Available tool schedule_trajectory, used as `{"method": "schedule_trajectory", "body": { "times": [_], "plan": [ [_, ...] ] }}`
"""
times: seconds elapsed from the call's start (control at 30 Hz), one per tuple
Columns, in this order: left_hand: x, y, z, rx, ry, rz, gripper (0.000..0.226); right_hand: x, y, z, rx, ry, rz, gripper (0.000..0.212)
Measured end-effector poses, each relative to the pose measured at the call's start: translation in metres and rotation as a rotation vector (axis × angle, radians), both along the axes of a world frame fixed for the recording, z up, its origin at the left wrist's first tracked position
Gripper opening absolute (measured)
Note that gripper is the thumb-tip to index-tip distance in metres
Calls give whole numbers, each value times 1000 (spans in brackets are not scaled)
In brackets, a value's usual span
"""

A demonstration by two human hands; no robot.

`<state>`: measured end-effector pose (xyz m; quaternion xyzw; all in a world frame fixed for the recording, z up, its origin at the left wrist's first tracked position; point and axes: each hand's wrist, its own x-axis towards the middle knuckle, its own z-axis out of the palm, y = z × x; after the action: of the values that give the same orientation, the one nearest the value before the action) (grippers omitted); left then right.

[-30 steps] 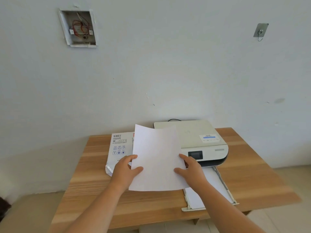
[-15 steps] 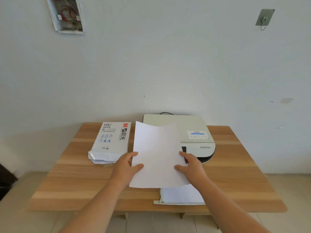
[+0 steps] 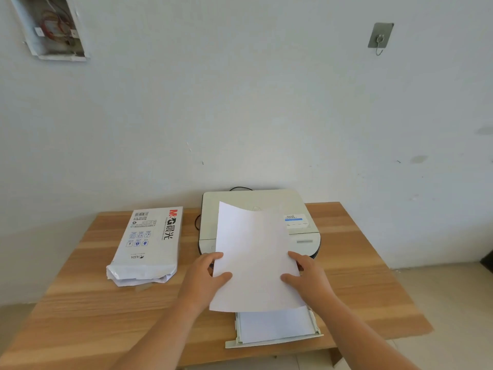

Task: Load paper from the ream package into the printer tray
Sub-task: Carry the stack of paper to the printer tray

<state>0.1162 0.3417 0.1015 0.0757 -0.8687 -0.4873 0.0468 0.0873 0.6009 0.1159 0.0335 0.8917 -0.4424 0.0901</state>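
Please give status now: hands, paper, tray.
Left hand and right hand grip paper by its sides. Paper held above tray, not yet in. Tray open, sheets inside. Nothing blocks.

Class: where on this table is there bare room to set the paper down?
Bare table right of the printer, and a near strip below the ream package. Crowded centre: both hands hold the paper above the tray.

Wooden table (image 3: pixel 80 316), wall hook (image 3: pixel 380 38), open wall box with wires (image 3: pixel 50 30)
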Motion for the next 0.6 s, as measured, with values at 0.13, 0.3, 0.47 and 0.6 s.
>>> {"method": "schedule_trajectory", "body": {
  "times": [0.13,0.3,0.47,0.6],
  "plan": [
    [-14,12,-5,29,7,-40,48,-3,12,0,-3,-5,-44,62],
    [-19,25,-14,-3,-18,-44,50,-10,28,-8,-21,-8,-50,62],
    [-17,43,-20,15,-60,12,49,-20,45,-21,-45,-23,12,61],
    [-11,63,-26,39,-109,61,50,-25,64,-33,-84,-63,42,62]
  ]
}}
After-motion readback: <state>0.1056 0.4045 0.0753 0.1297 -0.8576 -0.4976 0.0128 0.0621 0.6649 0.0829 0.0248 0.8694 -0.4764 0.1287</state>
